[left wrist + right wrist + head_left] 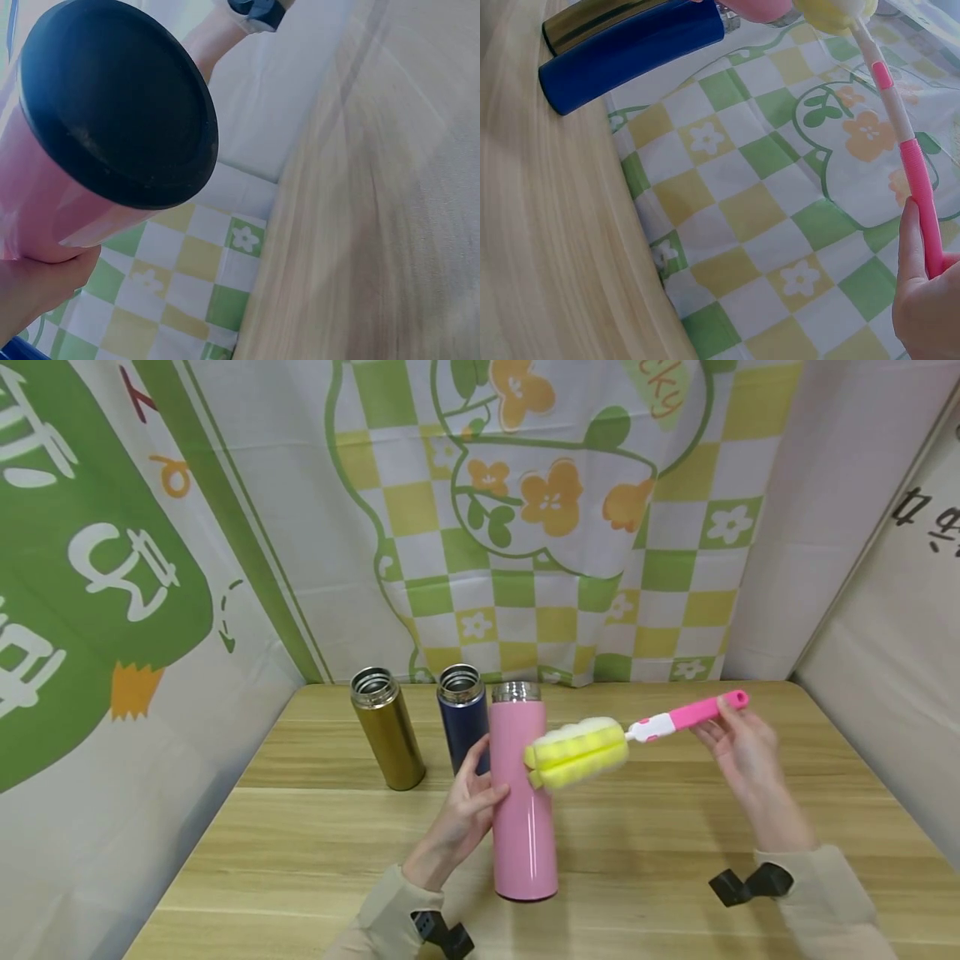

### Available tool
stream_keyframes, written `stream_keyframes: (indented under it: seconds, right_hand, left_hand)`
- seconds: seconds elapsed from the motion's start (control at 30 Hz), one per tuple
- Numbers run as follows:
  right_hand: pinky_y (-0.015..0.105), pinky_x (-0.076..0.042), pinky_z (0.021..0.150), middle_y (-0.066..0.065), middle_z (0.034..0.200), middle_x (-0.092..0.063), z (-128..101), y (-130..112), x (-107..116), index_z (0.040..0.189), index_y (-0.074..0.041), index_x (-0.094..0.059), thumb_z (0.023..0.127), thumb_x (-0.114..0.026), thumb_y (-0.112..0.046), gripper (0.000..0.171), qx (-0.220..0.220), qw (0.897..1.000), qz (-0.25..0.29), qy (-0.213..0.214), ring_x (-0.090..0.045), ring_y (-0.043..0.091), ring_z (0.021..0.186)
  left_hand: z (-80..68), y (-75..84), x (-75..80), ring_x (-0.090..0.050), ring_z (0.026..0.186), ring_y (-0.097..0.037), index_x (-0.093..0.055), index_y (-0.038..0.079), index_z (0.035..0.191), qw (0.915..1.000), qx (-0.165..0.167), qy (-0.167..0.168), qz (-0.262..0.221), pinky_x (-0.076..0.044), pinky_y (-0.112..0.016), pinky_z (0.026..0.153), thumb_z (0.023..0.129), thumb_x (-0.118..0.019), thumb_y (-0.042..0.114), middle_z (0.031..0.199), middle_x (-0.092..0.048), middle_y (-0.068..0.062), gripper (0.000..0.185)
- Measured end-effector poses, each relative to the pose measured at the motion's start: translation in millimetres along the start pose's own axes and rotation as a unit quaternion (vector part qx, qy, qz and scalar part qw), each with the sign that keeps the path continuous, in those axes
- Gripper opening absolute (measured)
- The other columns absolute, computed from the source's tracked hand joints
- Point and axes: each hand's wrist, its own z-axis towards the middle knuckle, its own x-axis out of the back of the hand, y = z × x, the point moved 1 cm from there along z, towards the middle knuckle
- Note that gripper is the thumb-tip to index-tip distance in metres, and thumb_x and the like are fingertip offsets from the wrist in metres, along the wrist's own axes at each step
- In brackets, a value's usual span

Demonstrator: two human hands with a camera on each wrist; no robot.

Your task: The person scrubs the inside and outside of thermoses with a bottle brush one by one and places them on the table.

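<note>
My left hand [465, 810] grips a pink thermos bottle [522, 827] round its side and holds it up off the table. Its lidless steel mouth points up; in the left wrist view the black base [120, 105] faces the camera. The right hand [746, 752] pinches the pink handle [920, 187] of a bottle brush near its end. The brush's yellow and white sponge head [581, 756] points left, overlapping the side of the bottle in the head view, outside its mouth. Whether sponge and bottle touch, I cannot tell.
A gold bottle [390, 735] and a dark blue bottle [463, 718] stand without lids on the wooden table [300, 860], left of the pink one. Behind the table's far edge hangs a patterned cloth [555, 618], with cloth walls on both sides.
</note>
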Motion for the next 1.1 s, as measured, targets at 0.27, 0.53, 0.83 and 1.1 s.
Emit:
stream_keyframes:
  seconds: [0.27,0.53,0.83,1.1]
  right_hand:
    - [0.031,-0.049,0.077,0.012,0.084,-0.06,-7,9,15,0.091,-0.001,-0.051,0.088,-0.048,-0.001,0.004,-0.022,0.999,-0.033,-0.024,-0.062,0.023,0.075]
    - [0.027,-0.049,0.077,0.009,0.087,-0.059,-18,15,25,0.095,-0.003,-0.052,0.087,-0.052,-0.005,0.008,-0.052,0.993,-0.104,-0.019,-0.061,0.019,0.077]
    - [0.028,-0.05,0.073,0.012,0.085,-0.063,-22,20,31,0.094,-0.004,-0.055,0.09,-0.047,-0.004,0.01,-0.066,0.986,-0.14,-0.059,-0.063,0.021,0.076]
    - [0.028,-0.05,0.073,0.012,0.086,-0.063,-17,20,26,0.096,-0.004,-0.055,0.09,-0.046,-0.004,0.011,-0.059,0.986,-0.141,-0.07,-0.063,0.021,0.076]
  left_hand:
    - [3.0,2.0,-1.4,-0.054,0.099,-0.017,-0.002,0.013,0.139,0.9998,-0.014,0.01,-0.004,-0.044,-0.031,0.083,0.082,-0.052,-0.003,0.113,-0.05,-0.008,0.077]
    - [6.2,3.2,-2.1,-0.055,0.098,-0.017,-0.007,0.014,0.138,0.9993,-0.03,0.017,-0.012,-0.045,-0.031,0.082,0.082,-0.052,-0.005,0.109,-0.055,-0.009,0.074]
    - [7.9,4.7,-3.7,-0.055,0.097,-0.018,-0.008,0.013,0.138,0.999,-0.041,0.011,-0.013,-0.045,-0.031,0.081,0.082,-0.052,-0.005,0.11,-0.054,-0.009,0.073]
    - [7.4,3.7,-3.4,-0.055,0.098,-0.018,-0.008,0.015,0.138,0.9995,-0.028,0.016,0.004,-0.044,-0.032,0.083,0.082,-0.053,-0.004,0.111,-0.053,-0.009,0.075]
